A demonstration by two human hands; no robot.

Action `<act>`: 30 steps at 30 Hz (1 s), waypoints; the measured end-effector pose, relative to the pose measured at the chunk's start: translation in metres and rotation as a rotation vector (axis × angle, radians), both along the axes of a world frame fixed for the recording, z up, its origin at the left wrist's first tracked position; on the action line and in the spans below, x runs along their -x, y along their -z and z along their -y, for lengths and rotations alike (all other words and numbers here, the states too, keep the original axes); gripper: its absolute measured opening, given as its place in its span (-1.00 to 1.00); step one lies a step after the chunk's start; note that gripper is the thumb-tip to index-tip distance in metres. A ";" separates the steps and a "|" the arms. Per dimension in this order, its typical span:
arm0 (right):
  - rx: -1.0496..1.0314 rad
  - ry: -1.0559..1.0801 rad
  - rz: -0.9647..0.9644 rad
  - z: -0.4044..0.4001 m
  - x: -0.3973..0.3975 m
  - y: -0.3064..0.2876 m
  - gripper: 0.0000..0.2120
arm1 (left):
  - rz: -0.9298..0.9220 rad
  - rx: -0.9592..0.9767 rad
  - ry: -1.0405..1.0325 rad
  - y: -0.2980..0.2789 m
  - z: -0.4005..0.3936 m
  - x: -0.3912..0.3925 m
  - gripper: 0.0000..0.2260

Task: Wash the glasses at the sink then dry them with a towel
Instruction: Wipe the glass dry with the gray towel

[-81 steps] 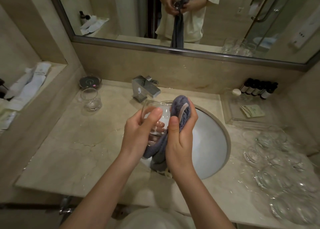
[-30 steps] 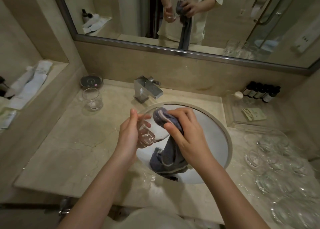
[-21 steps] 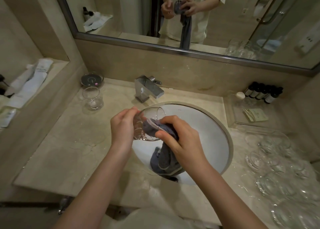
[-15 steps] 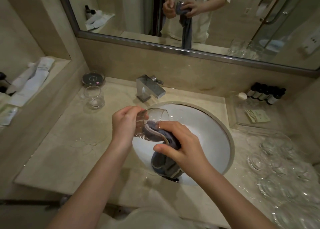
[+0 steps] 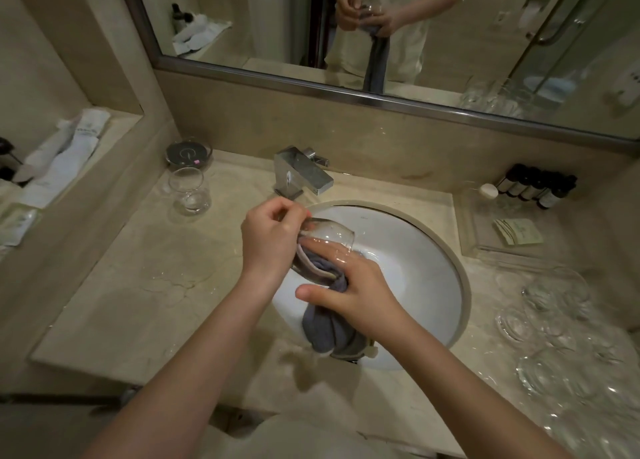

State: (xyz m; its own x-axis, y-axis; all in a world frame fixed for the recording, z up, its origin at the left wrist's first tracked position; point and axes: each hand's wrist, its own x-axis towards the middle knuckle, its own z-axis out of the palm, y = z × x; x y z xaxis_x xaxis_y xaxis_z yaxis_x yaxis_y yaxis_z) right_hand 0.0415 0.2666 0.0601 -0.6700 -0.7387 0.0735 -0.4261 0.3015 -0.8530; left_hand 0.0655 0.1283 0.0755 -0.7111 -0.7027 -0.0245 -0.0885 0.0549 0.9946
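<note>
Right hand (image 5: 360, 285) fingertips hidden inside towel-stuffed glass (image 5: 329, 233).

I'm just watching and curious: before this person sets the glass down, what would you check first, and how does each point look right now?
1. Glass held firmly: ok. The left hand grips the glass by its base end, tilted over the sink.
2. Towel inside the glass: ok. The right hand pushes the grey towel into it.
3. Glass fully dry: cannot tell.
4. Towel clear of the drain: not ok. Its loose end hangs down into the basin.
5. Room on the counter by the upright glass: ok.
6. Tap off: ok, no water seen running.
</note>
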 end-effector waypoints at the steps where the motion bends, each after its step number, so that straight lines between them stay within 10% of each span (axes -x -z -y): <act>1: 0.030 0.006 0.096 0.000 0.001 -0.001 -0.44 | -0.012 0.053 0.001 0.002 -0.001 -0.001 -0.86; 8: 0.406 -0.050 0.935 -0.006 -0.002 -0.004 -0.70 | -0.289 0.710 0.165 0.001 0.003 0.001 -0.69; 14: 0.315 0.185 0.250 -0.003 -0.011 -0.004 -0.61 | 0.183 -0.042 0.161 -0.020 0.002 0.019 -0.57; 18: 0.192 0.233 -0.096 0.003 -0.017 0.003 -0.51 | 0.113 -0.332 0.112 -0.023 -0.005 0.018 -0.51; 26: 0.573 0.055 1.002 0.002 -0.009 -0.007 -0.62 | -0.282 0.127 0.253 -0.016 0.001 0.020 -0.86; 30: 0.533 0.061 0.904 -0.002 -0.006 -0.010 -0.72 | -0.357 0.003 0.368 -0.014 0.007 0.021 -0.81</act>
